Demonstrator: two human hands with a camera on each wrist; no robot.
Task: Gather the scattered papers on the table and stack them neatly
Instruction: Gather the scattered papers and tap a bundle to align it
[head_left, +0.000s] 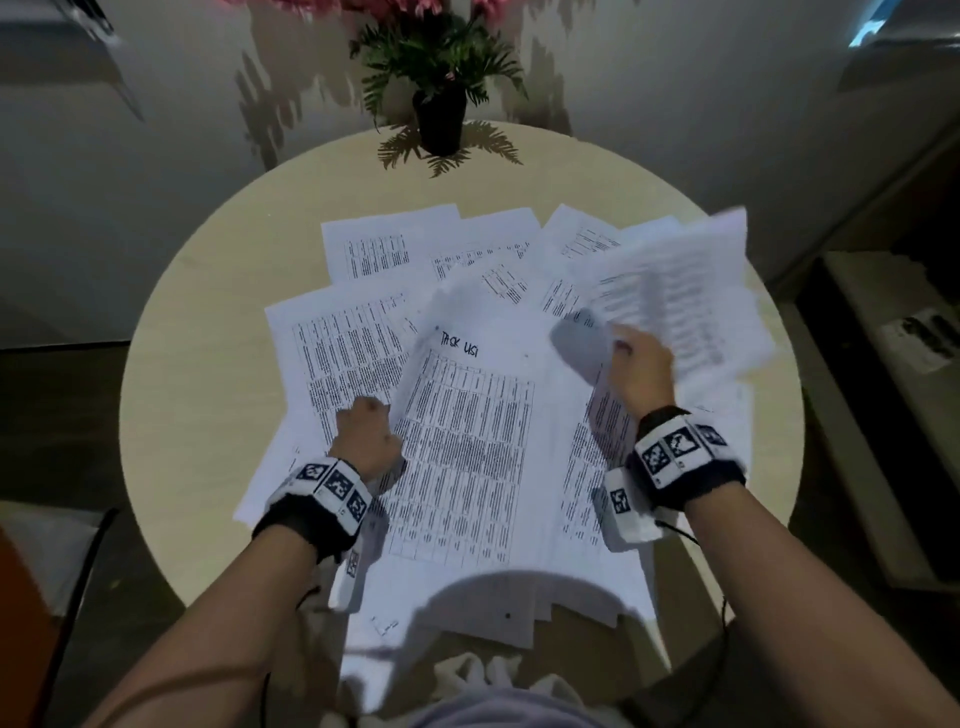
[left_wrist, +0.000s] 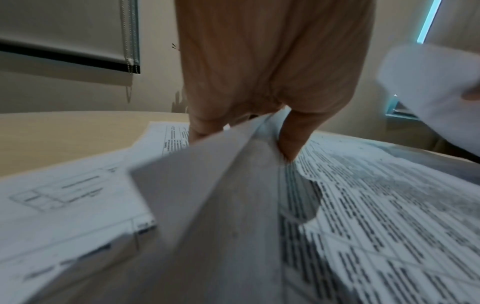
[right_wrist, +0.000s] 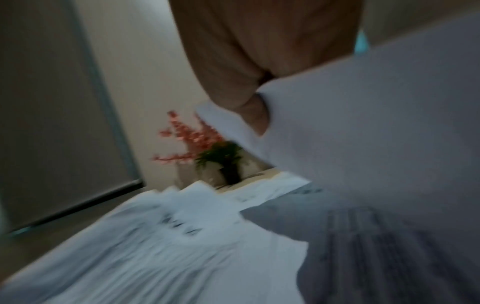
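Observation:
Several printed sheets (head_left: 363, 249) lie fanned over a round beige table (head_left: 208, 322). My left hand (head_left: 366, 431) pinches the left edge of a bundle topped by a handwritten sheet (head_left: 467, 415); the left wrist view shows the paper edge (left_wrist: 233, 148) between thumb and fingers. My right hand (head_left: 641, 364) grips a curled, lifted sheet (head_left: 675, 291) over the table's right side. The right wrist view is blurred, showing the held sheet (right_wrist: 376, 123) against the palm.
A black vase of pink flowers and green fronds (head_left: 440, 114) stands at the table's far edge. Shelving (head_left: 893, 364) runs along the right. Bare tabletop (head_left: 192, 467) shows left of the papers. Some sheets overhang the near edge.

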